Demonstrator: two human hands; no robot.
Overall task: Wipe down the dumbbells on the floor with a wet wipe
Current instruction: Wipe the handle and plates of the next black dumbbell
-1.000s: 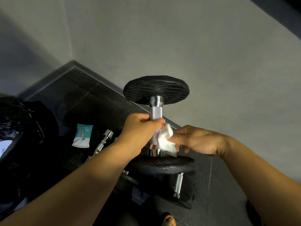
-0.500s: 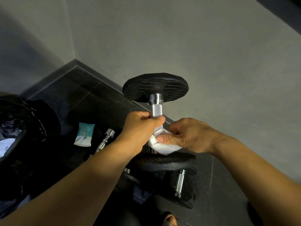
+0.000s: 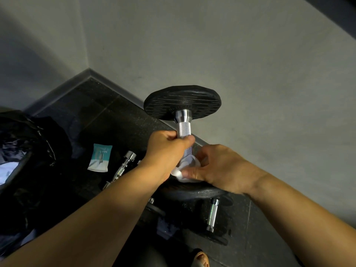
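— From the head camera, where is the dumbbell seen?
— The black-plated dumbbell with a knurled chrome handle (image 3: 184, 130) is held upright above the dark speckled floor (image 3: 107, 116), before a grey wall (image 3: 250, 64). The handle is gripped just below the upper plate by the left hand (image 3: 167, 151), its fingers (image 3: 171, 134) curled tightly round it.
— And the wipe?
— A crumpled white wet wipe (image 3: 184, 171) is pinched by the right hand (image 3: 221, 168) and pressed against the lower handle, just above the lower plate. Its fingers (image 3: 190, 172) are bent round the cloth, directly beneath the left fist.
— What is seen on the floor?
— A teal and white wipe packet (image 3: 100, 159) is laid beside a chrome bar (image 3: 125, 166). A second chrome handle (image 3: 212, 214) is seen beneath the raised dumbbell, and a black bag (image 3: 28, 151) at the left.
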